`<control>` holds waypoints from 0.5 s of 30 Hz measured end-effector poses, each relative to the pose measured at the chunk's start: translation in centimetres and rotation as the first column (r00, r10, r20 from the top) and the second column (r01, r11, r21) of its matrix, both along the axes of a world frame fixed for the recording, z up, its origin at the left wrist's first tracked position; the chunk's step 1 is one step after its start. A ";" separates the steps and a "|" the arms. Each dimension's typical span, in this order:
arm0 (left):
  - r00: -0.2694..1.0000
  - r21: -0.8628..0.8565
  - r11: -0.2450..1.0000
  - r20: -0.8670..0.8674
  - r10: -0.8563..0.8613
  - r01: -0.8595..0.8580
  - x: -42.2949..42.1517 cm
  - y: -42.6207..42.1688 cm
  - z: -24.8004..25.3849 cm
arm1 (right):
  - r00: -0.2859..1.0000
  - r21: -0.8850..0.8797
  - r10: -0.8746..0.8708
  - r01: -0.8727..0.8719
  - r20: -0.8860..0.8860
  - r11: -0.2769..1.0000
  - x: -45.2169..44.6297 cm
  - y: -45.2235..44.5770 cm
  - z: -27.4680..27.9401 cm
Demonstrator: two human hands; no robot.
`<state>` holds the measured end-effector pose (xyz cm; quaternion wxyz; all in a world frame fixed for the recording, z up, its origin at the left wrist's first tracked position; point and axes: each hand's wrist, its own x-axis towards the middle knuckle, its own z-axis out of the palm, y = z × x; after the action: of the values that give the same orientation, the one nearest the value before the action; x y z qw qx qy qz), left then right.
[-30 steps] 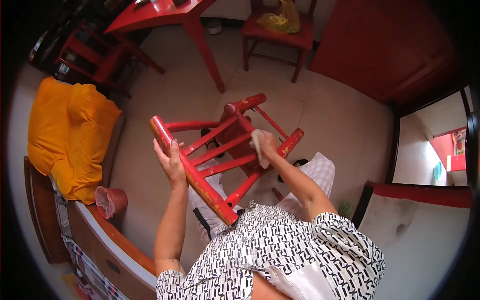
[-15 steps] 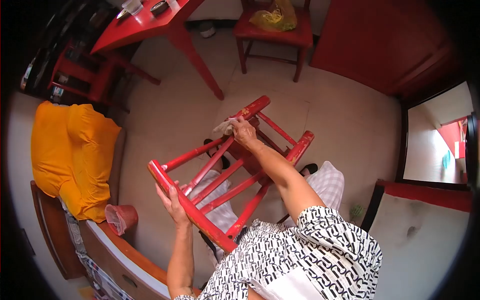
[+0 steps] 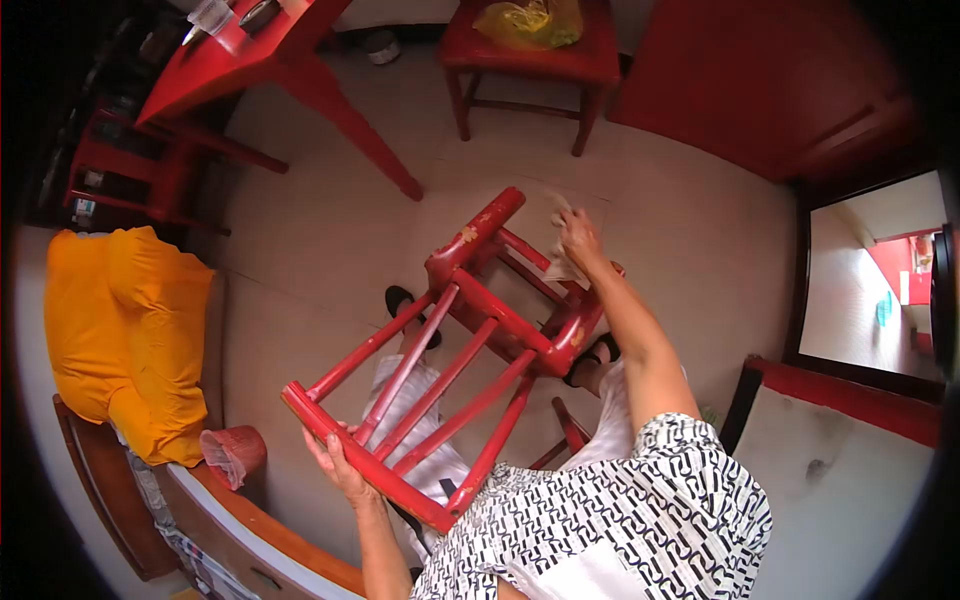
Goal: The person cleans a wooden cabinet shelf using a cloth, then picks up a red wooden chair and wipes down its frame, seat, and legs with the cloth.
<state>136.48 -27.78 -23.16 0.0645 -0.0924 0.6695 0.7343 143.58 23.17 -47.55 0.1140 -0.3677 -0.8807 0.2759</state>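
Note:
A red wooden chair point(image 3: 505, 322) is tilted over in front of me, its spindled back toward my body. Worn patches show in the paint on its legs. My left hand point(image 3: 342, 466) is closed around the chair's top rail near the left end. Above the far side of the chair, my right hand point(image 3: 580, 240) grips a pale cloth point(image 3: 563, 268) that hangs below the fingers. The cloth is by a far rung; whether it touches the wood I cannot tell.
Ahead stand a red table point(image 3: 330, 105) and a second red chair point(image 3: 530, 55) bearing a yellow plastic bag point(image 3: 540, 25). At left are an orange cloth cover point(image 3: 130, 330) and a red bin point(image 3: 235, 455). A mirror-like panel point(image 3: 865, 280) leans at right.
My right hand has moved with the cloth from the chair's left far leg to the right, off that leg. The chair has turned and shifted slightly; my left hand still holds its rail.

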 end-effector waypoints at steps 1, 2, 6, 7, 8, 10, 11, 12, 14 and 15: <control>1.000 0.003 1.000 0.005 -0.006 0.006 -0.1 0.0 -0.1 | 0.999 0.038 0.043 -0.043 0.009 0.998 3.1 -0.5 1.0; 1.000 0.005 1.000 0.008 -0.014 0.014 -0.2 0.2 -0.1 | 0.997 0.069 0.068 -0.071 0.049 0.995 6.9 -0.7 0.2; 0.999 0.063 0.997 -0.022 -0.043 0.044 -1.3 0.5 -0.7 | 0.979 -0.061 -0.185 0.191 0.083 0.980 15.1 -6.6 -1.8; 0.999 0.090 0.995 -0.027 -0.038 0.040 -1.3 0.6 -1.1 | 0.975 -0.074 -0.211 0.216 0.072 0.974 15.3 -8.8 -2.7; 0.998 0.140 0.989 -0.032 -0.049 0.053 -1.9 0.0 -1.8 | 0.970 -0.084 -0.237 0.242 0.062 0.967 14.8 -11.2 -2.7; 0.999 0.184 0.983 -0.026 -0.024 0.029 -2.4 0.7 -2.0 | 0.979 -0.220 -0.205 0.198 -0.008 0.955 13.7 -16.1 -0.4; 1.000 0.205 0.979 -0.024 -0.010 0.014 -2.6 1.1 -1.9 | 0.988 -0.228 -0.152 0.139 -0.038 0.964 13.3 -18.5 0.9; 0.999 0.208 0.978 -0.044 0.011 -0.001 -2.6 1.9 -1.5 | 0.993 -0.231 -0.095 0.076 -0.073 0.970 13.2 -20.4 1.7; 0.995 0.264 0.965 -0.093 0.033 -0.007 -2.9 2.8 -2.5 | 0.968 -0.225 0.201 -0.232 -0.152 0.946 13.2 -24.2 -0.1; 0.998 0.261 0.965 -0.055 0.004 0.011 -2.3 3.5 -1.8 | 0.931 -0.343 0.339 -0.365 -0.135 0.866 13.3 -25.5 1.3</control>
<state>134.13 -24.29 -25.01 0.0586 -0.0615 0.5686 0.8182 156.91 -2.36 -46.25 0.0226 -0.2058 -0.8622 0.4623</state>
